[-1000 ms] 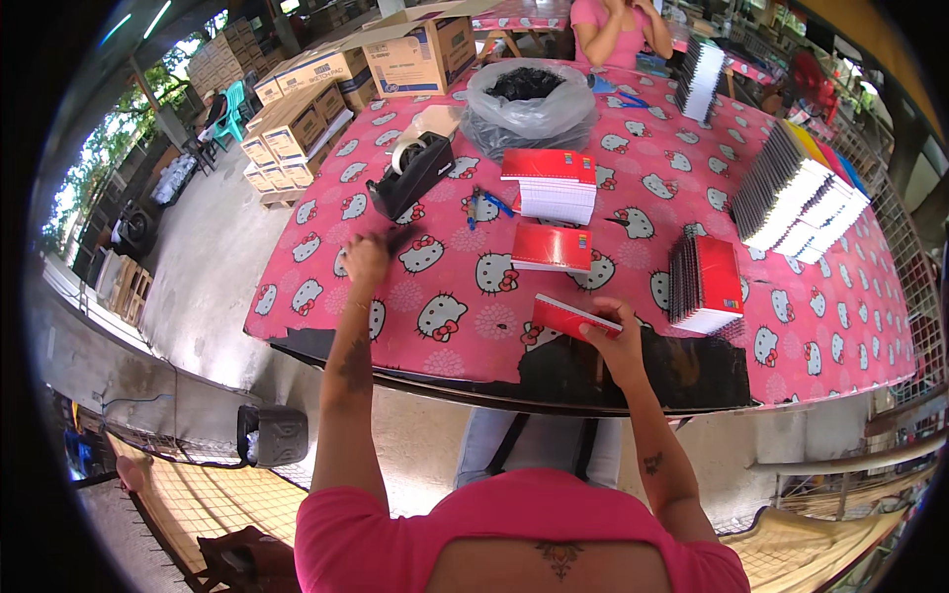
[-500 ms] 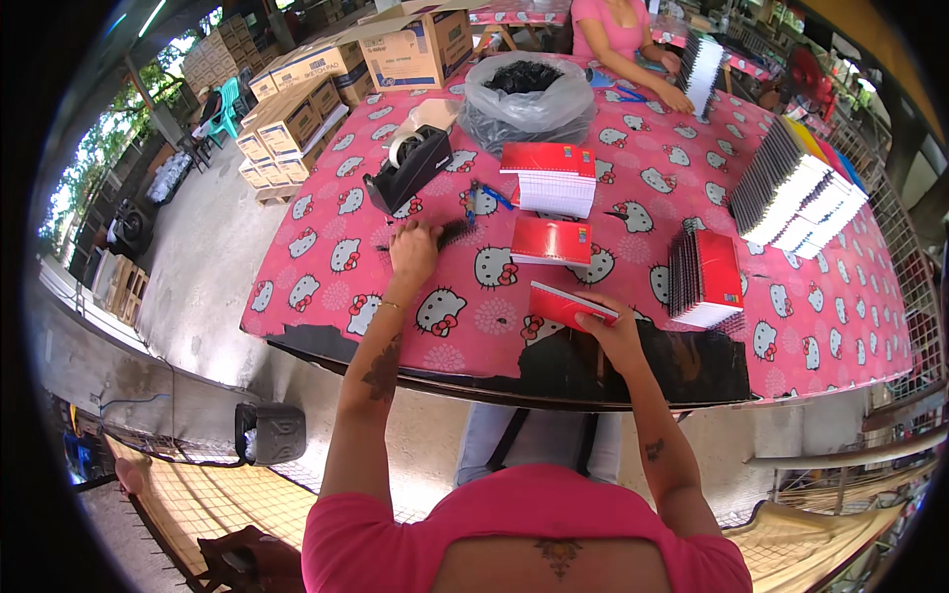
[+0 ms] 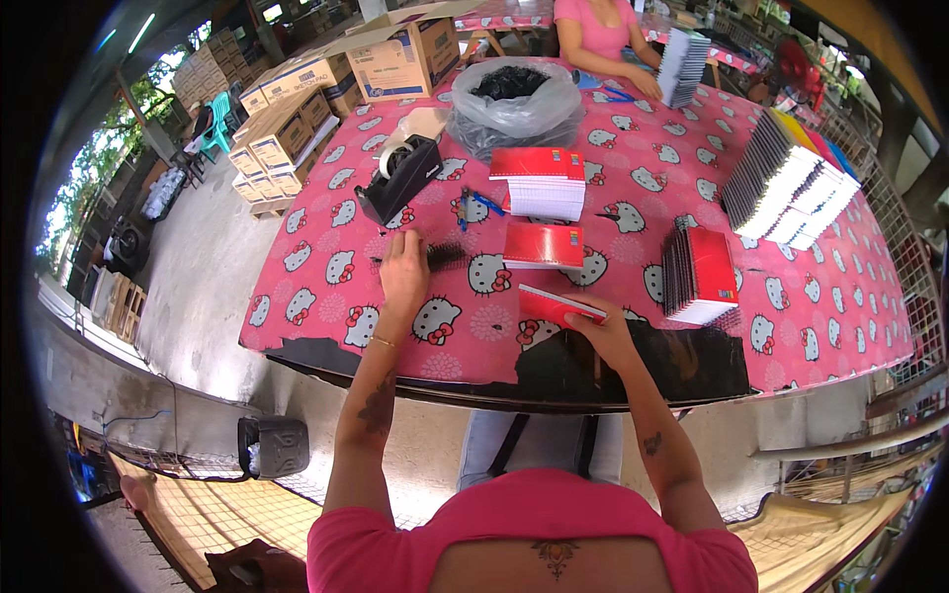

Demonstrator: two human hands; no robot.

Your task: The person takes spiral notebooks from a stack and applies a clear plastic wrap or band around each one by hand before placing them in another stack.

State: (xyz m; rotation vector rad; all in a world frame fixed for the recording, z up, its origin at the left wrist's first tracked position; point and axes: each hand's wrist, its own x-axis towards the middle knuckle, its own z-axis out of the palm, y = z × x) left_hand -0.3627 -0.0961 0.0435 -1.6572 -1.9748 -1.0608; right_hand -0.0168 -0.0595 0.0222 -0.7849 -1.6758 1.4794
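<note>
My right hand (image 3: 601,326) grips a small red notebook (image 3: 554,303) by its right end, tilted above the table's near edge. My left hand (image 3: 405,272) is at the left end of a small heap of black wire binding coils (image 3: 447,257). Its fingers are pinched together; what lies between them is hidden. A flat red notebook (image 3: 544,245) lies just beyond the held one, and a taller stack of red-covered notebooks (image 3: 539,198) stands behind it. To the right is a row of coil-bound red notebooks (image 3: 704,277).
Beyond my left hand stand a black tape dispenser (image 3: 400,180) and blue-handled pliers (image 3: 479,206). A plastic bag (image 3: 514,124) holds black material. Coil-bound notebooks (image 3: 786,188) are piled right. Across the table, a person in pink (image 3: 603,44) touches another stack. Cardboard boxes (image 3: 405,64) stand at the back left.
My left hand has shifted slightly along the coils, its fingers now drawn closer together. My right hand still holds the red notebook, almost in place. The whole view has shifted a little.
</note>
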